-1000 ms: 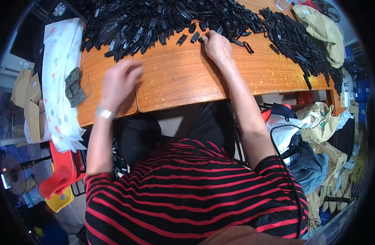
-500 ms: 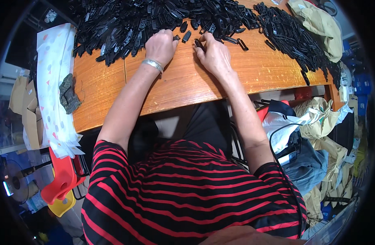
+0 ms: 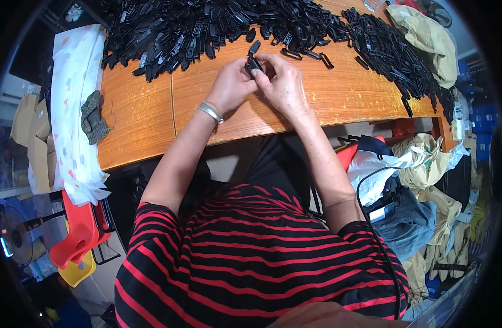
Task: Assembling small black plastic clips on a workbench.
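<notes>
My left hand [image 3: 233, 85], with a silvery bracelet at its wrist, and my right hand [image 3: 285, 83] meet above the table's near half. Both are closed on a small black plastic part [image 3: 252, 66] between their fingertips. My fingers cover much of it, so I cannot tell if it is one piece or two. Just past the fingertips lies a loose black oval piece [image 3: 254, 47]. A big heap of similar black pieces [image 3: 191, 33] spreads over the far left and middle. To the right is a pile of slim black frames [image 3: 390, 65], with a single frame [image 3: 326, 60] lying apart.
The wooden table [image 3: 136, 120] has its near edge before my body. At its left end are a white patterned sheet [image 3: 70, 104] and a dark knitted cloth [image 3: 93, 118]. A tan bag [image 3: 423, 38] rests far right; a red chair [image 3: 78, 229] stands lower left.
My hands have come from apart at the heap's edge to together, nearer me. The black part is now between both. My left hand has turned inward.
</notes>
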Available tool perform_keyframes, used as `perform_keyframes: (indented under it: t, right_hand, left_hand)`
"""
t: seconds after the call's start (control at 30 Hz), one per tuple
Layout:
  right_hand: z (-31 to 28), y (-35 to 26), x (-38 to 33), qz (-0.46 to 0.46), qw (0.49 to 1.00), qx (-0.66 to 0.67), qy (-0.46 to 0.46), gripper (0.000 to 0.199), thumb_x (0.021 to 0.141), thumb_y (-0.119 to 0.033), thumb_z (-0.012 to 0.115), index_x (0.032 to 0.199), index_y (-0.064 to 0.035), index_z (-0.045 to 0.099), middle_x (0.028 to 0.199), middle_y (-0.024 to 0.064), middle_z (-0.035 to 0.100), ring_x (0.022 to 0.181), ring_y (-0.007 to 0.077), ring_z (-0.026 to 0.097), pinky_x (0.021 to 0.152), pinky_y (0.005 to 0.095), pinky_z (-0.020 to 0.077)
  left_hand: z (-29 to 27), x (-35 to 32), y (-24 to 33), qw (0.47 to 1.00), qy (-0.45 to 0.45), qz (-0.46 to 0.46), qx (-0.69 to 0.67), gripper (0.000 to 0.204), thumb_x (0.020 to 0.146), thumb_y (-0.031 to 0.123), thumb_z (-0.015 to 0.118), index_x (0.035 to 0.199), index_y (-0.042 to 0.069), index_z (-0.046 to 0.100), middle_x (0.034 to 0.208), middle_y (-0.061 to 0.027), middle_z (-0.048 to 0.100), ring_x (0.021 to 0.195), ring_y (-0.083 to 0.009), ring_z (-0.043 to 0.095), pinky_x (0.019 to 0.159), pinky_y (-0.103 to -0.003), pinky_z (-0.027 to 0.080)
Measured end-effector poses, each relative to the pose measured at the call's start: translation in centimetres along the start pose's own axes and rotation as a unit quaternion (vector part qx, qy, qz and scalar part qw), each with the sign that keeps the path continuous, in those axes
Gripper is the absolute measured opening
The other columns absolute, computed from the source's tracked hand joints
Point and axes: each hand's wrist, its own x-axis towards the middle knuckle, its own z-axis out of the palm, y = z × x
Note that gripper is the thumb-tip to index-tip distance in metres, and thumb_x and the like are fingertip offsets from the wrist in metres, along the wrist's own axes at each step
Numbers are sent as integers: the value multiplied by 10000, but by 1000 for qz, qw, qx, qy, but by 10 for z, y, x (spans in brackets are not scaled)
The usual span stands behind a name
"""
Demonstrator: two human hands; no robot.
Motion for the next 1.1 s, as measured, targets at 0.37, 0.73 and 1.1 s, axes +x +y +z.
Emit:
perform_keyframes:
  t: [0.37,0.73,1.1]
  right_hand:
    - [-4,-5,-15,102,976,195,7,280,835,-79,701,1083,25,626,812,9,605,679,80,587,601,232,497]
    - [-10,-13,-14,62,981,182,26,223,818,-60,707,1022,6,645,844,16,594,745,75,556,665,223,484]
    - [8,-16,-33,-3,991,120,62,299,740,-50,768,1001,-37,623,832,69,557,671,146,593,601,267,506]
  left_hand:
    - [-5,-13,4,941,27,-73,-330,206,911,99,615,1087,-7,628,932,-37,660,765,-70,606,709,-199,502]
    - [-4,-17,6,963,79,-40,-256,284,884,117,662,1146,12,629,806,17,638,620,-30,556,544,-143,439]
    - [10,-39,17,972,112,25,-203,260,954,137,564,1171,1,612,840,12,629,657,-4,506,564,-144,411]
